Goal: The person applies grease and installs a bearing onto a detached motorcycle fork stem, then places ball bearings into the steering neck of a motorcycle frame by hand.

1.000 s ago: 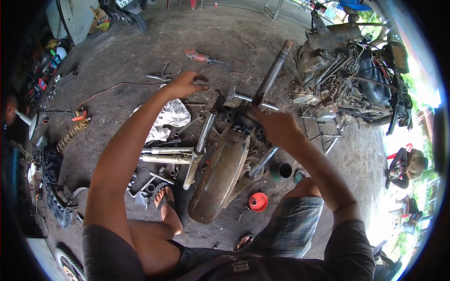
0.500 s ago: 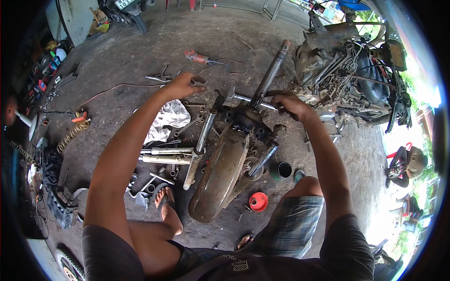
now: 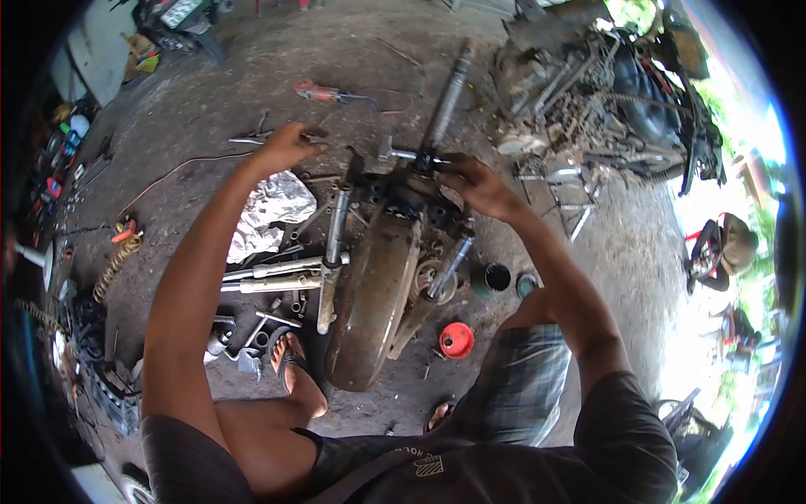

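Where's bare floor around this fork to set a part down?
The concrete between the angle grinder and the parked motorcycle looks bare; so does the patch right of the right forearm, nearer than the metal stand. It's crowded left of the fender, with fork legs and a crumpled sheet, and right of it, with a red cup.

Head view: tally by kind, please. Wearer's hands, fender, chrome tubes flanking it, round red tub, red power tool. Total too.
Left hand and right hand: 2
Fender: 1
Left chrome tube and right chrome tube: 2
Round red tub: 1
Red power tool: 1
Total: 7
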Demonstrator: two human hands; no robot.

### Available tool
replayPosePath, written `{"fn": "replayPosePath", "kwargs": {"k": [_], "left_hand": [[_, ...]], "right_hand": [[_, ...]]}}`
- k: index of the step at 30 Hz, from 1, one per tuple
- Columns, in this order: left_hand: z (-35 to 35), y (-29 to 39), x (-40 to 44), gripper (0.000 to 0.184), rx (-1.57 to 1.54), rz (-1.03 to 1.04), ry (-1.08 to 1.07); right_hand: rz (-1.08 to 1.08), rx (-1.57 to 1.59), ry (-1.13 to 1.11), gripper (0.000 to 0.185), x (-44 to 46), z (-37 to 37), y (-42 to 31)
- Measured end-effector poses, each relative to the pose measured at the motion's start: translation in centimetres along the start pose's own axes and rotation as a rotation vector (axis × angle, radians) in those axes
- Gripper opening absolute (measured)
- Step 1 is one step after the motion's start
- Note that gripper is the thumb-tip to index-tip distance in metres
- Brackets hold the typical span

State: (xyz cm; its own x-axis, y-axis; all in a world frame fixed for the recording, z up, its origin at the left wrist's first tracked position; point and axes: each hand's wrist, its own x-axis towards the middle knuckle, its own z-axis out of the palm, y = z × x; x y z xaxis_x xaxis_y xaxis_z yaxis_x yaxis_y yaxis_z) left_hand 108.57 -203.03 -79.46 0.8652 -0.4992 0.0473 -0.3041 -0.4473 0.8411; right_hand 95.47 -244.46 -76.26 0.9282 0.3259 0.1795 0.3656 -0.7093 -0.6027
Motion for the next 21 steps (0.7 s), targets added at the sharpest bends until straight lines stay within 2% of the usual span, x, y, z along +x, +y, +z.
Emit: {"fn": "replayPosePath", "kwargs": {"k": [1,3,5,8,10,11,12,13,15,16,17,18,19,21], "left_hand": [[0.2,1.1,-0.2,0.046,-0.003,0.003,-0.034],[0.4,3.6,-0.9,0.044,0.209,0.021,0.055],[0.4,2.7,0.0,0.044,0.179,0.064,0.041],[-0.3,2.0,0.5,0.045,0.147,0.087,0.079],[-0.3,2.5,0.5,0.045,0.133,0.068,0.093],[-0.7,3.0,0.5,0.046,0.090,0.042,0.134],[-0.8,3.8,0.5,0.047,0.048,0.015,0.179],[-0.6,4.2,0.6,0.047,0.045,0.007,0.162],[-0.7,5.1,1.0,0.047,-0.047,0.067,0.336],[-0.6,5.7,1.0,0.047,-0.043,0.062,0.331],[-0.3,6.4,0.9,0.046,-0.065,0.102,0.368],[-0.1,7.0,1.1,0.045,-0.087,0.143,0.405],[0.0,7.3,1.4,0.045,-0.083,0.135,0.401],[0.2,7.7,1.4,0.043,-0.101,0.147,0.407]], "right_hand": [[-0.005,0.026,0.045,0.044,0.1,0.1,-0.5],[0.019,0.054,0.099,0.042,0.2,-0.6,-0.7],[0.106,0.049,0.278,0.040,0.1,-1.9,-0.2],[0.075,0.008,0.282,0.039,-1.1,-5.3,2.1],[0.040,0.096,0.191,0.036,-2.8,-7.3,4.5],[0.121,0.185,0.126,0.027,-4.6,-8.1,5.0],[0.141,0.189,0.125,0.027,-6.3,-7.8,6.5],[0.133,0.154,0.111,0.027,-8.3,-6.8,8.9],[0.054,0.035,0.068,0.028,-12.7,-3.9,14.7],[-0.009,-0.046,0.039,0.028,-15.7,-1.4,17.7],[0.052,0.061,-0.065,0.026,-19.4,1.8,20.3],[0.113,0.168,-0.169,0.026,-23.0,4.5,21.1],[0.099,0.129,-0.185,0.027,-25.3,6.8,19.4],[0.224,0.229,-0.266,0.028,-30.3,12.2,18.8]]}}
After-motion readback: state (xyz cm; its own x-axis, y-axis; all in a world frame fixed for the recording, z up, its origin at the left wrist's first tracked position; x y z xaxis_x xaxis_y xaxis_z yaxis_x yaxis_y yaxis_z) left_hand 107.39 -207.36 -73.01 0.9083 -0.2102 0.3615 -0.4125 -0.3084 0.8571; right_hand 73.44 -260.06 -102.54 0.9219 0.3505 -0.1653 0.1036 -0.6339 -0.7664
